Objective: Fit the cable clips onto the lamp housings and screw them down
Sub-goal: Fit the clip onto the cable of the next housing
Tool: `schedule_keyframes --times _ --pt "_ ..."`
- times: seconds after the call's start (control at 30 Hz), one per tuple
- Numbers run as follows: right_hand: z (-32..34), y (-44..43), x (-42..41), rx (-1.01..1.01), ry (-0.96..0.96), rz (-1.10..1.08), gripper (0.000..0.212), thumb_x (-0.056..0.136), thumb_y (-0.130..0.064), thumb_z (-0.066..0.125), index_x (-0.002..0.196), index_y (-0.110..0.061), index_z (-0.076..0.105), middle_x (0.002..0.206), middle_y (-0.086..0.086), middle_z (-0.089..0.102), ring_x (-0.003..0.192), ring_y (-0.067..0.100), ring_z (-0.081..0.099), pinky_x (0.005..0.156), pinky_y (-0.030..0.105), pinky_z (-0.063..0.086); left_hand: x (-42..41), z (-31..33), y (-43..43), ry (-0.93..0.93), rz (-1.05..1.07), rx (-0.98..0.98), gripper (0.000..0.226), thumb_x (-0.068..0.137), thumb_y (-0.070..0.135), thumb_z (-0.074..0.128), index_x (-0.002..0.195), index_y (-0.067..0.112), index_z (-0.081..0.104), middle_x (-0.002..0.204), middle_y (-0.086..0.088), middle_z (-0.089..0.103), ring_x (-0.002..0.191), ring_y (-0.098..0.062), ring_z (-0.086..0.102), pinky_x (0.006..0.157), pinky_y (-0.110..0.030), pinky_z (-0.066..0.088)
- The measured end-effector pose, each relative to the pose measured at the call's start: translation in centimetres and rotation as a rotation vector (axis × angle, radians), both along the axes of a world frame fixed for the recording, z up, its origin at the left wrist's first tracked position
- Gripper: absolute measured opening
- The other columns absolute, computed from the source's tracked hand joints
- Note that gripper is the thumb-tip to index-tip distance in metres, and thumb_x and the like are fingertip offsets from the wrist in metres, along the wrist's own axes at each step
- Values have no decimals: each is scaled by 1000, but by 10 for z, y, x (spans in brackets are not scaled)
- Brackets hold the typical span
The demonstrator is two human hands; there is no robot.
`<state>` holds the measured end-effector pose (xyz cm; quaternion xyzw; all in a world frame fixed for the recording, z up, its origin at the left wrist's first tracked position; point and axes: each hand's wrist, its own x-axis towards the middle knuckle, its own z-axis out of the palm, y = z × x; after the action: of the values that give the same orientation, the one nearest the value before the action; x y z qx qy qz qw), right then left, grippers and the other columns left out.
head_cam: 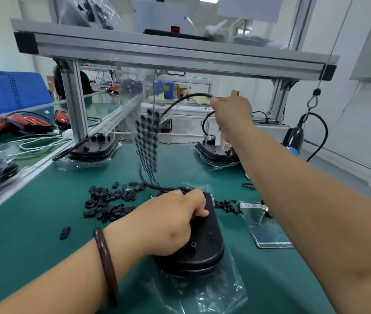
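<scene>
A black lamp housing [205, 248] lies back-up on a clear plastic bag in front of me. My left hand [171, 220] rests on top of it, fingers curled over its far end where the wires come out. My right hand [231, 113] is raised high and grips the housing's black cable [186, 98], which loops down to the housing. A pile of small black cable clips [107, 203] lies on the green mat to the left. Small black screws [226, 205] lie to the right of the housing.
Two more black housings stand at the back, one on the left [94, 148] and one on the right [216, 152]. An electric screwdriver [294, 137] hangs at the right. A screwdriver bit [262, 214] rests on a small plastic bag. An aluminium frame shelf [168, 55] spans overhead. Red lamps [21, 124] lie far left.
</scene>
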<state>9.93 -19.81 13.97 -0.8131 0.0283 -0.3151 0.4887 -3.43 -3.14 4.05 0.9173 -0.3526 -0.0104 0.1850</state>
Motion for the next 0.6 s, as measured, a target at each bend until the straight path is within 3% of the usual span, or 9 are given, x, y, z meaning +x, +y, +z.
schedule_keyframes --times 0.07,0.17,0.27,0.33,0.4,0.47,0.53,0.6 --pt "5 -8 -4 74 -23 -37 36 93 -24 55 60 -11 62 62 -1 50 69 23 50 66 33 42 1 1 0 17 3 -4 38 67 -4 29 84 31 31 124 25 57 110 -15 44 91 -39 43" --pt "15 -13 -12 337 -40 17 28 91 -21 56 62 -18 54 66 -1 52 66 22 49 66 34 44 1 3 -1 23 7 14 37 69 -4 29 85 29 32 127 23 56 107 -11 43 91 -33 41" --pt "29 -15 -16 467 -38 85 25 91 -18 59 68 -20 51 71 0 52 72 21 52 73 35 46 6 6 0 62 -23 51 40 70 -6 28 80 32 30 131 26 53 104 -4 39 77 -14 34" --pt "37 -11 -21 539 -60 163 17 91 -17 62 75 -18 60 74 -1 54 77 21 55 70 31 47 10 7 5 86 -48 62 42 71 -7 28 79 34 30 131 30 51 105 -1 40 72 -11 31" --pt "40 -3 -34 510 -79 301 5 92 -21 64 90 -19 68 78 0 56 67 14 51 60 25 44 12 5 8 95 -65 51 42 72 -6 27 80 35 31 131 32 50 105 10 41 71 -10 32" --pt "39 6 -45 447 -80 478 7 91 -22 66 97 -19 69 76 -1 59 60 8 44 52 20 41 11 1 10 76 -76 18 40 76 -5 27 80 34 31 131 30 50 107 18 39 72 -7 31" --pt "35 14 -53 381 -71 603 7 90 -19 67 95 -20 71 69 -5 61 58 6 46 52 18 40 9 -3 11 60 -92 -15 39 82 -5 29 81 34 32 130 30 52 119 5 43 79 -12 34" --pt "30 20 -58 332 -63 627 7 90 -16 67 93 -19 72 65 -6 59 59 5 48 52 19 40 8 0 19 84 -116 -129 38 89 -4 33 82 33 35 128 27 56 121 3 47 89 -17 40"
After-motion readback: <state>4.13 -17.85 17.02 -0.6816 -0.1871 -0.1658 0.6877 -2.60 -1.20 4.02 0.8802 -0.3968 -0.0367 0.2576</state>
